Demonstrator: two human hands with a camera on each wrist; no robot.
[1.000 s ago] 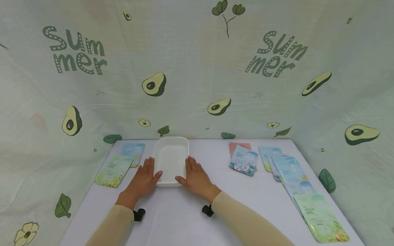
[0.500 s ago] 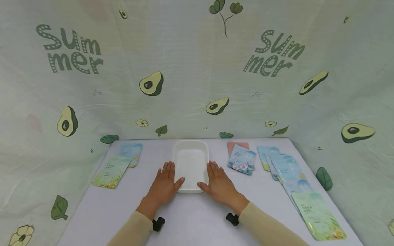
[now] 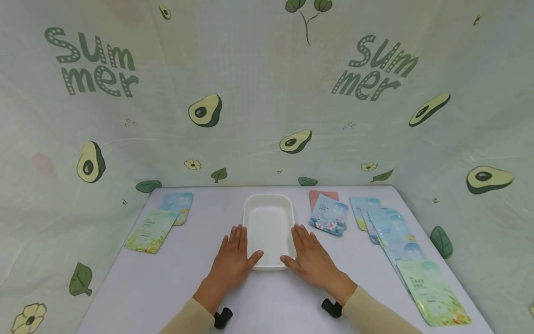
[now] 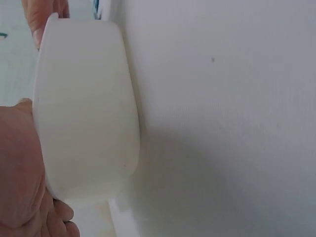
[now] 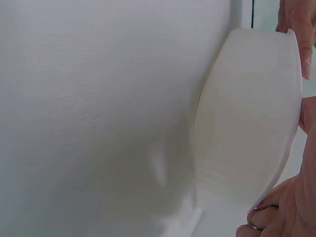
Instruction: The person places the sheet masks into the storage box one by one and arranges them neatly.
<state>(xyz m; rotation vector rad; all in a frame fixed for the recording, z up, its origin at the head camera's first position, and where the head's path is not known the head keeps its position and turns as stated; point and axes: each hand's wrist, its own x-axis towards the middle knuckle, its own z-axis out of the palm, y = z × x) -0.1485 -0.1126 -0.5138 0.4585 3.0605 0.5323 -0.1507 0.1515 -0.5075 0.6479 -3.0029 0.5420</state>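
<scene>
A white rectangular tray (image 3: 269,234) with rounded corners lies on the white table in the middle of the head view. Straight fingers of my left hand (image 3: 232,260) run along its left side, the thumb at the near left corner. On the opposite side my right hand (image 3: 313,258) mirrors this, fingers straight, thumb touching the near right corner. Both wrist views show the tray's near wall (image 4: 86,108) resting on the tabletop, hands at its rim. Inside, the tray holds nothing visible.
At the left lie a green packet (image 3: 151,232) and a blue packet (image 3: 178,204). A blue floral packet (image 3: 328,215) overlaps a pink one (image 3: 319,195) at the back right. Several overlapping packets, a green one (image 3: 434,292) nearest, line the right edge. Printed cloth hangs behind.
Both hands have slid the tray to the right and nearer to me, from left of centre to the middle of the table. The packets stay put.
</scene>
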